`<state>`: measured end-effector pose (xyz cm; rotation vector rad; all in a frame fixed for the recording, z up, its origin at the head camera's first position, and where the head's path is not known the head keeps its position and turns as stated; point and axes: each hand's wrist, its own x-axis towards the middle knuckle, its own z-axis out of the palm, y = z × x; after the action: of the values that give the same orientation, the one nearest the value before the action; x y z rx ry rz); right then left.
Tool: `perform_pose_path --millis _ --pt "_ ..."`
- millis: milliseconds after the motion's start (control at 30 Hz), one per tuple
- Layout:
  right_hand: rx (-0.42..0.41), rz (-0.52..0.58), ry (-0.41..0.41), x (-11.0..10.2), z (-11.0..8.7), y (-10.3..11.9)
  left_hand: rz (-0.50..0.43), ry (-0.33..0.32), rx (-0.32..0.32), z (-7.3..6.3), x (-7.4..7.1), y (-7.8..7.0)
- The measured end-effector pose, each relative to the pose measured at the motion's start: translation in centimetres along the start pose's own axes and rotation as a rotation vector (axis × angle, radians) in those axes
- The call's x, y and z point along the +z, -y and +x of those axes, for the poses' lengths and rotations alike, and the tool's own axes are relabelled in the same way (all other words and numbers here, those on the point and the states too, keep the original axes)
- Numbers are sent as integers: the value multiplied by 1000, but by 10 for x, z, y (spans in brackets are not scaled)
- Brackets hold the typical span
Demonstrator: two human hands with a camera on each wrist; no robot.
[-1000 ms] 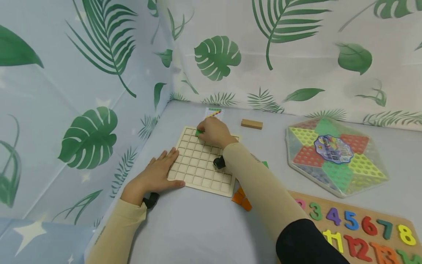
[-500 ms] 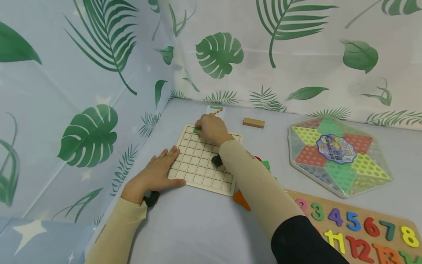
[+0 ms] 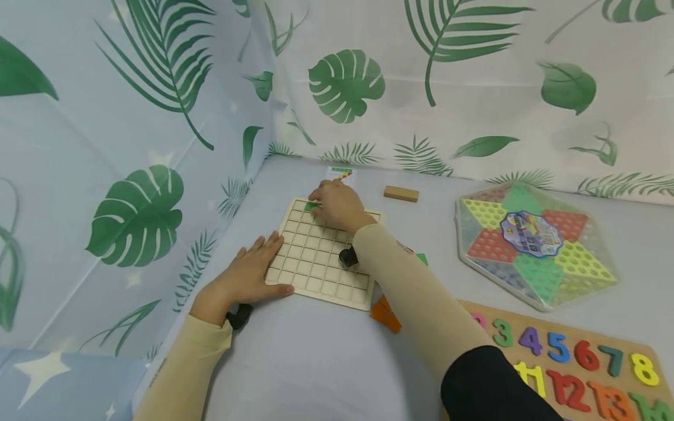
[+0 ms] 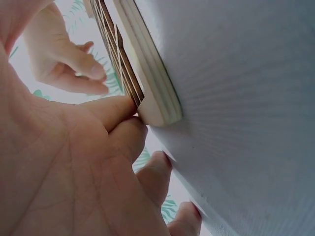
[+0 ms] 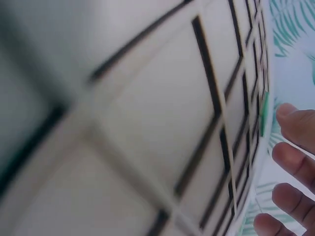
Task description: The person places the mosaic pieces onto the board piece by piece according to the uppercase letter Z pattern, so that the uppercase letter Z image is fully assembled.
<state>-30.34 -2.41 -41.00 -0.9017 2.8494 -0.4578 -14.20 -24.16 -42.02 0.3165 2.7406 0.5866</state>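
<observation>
My left hand (image 3: pixel 242 278) lies spread at the left edge of a pale wooden grid board (image 3: pixel 310 251), its fingertips against the rim. In the left wrist view the fingers touch the board's corner (image 4: pixel 157 110). Over the board's far side is my right hand (image 3: pixel 342 204), beside a flat green piece (image 3: pixel 309 206) in the far-left cells. The right wrist view shows this green piece (image 5: pixel 265 114) on the board, with the right fingers (image 5: pixel 293 160) loosely bent and apart from it. Nothing shows between those fingers.
A printed card (image 3: pixel 342 174) lies behind the board, partly covered by the right hand. A wooden block (image 3: pixel 401 193), a star-patterned hexagonal game board (image 3: pixel 532 240) and a number puzzle (image 3: pixel 574 345) are to the right. Orange pieces (image 3: pixel 386 314) lie beside the grid, partly under the right forearm.
The right hand has shifted slightly left and away, its fingers drawing off the green piece, which now shows more at the far-left cells. My left hand stays in place.
</observation>
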Motion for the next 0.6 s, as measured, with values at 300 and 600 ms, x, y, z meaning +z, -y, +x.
perform_pose_path --millis 300,600 --pt "64 111 -9 -24 -46 -30 8 4 4 1 1 -1" --pt "109 84 -11 -44 -101 -62 -7 10 11 1 1 -4"
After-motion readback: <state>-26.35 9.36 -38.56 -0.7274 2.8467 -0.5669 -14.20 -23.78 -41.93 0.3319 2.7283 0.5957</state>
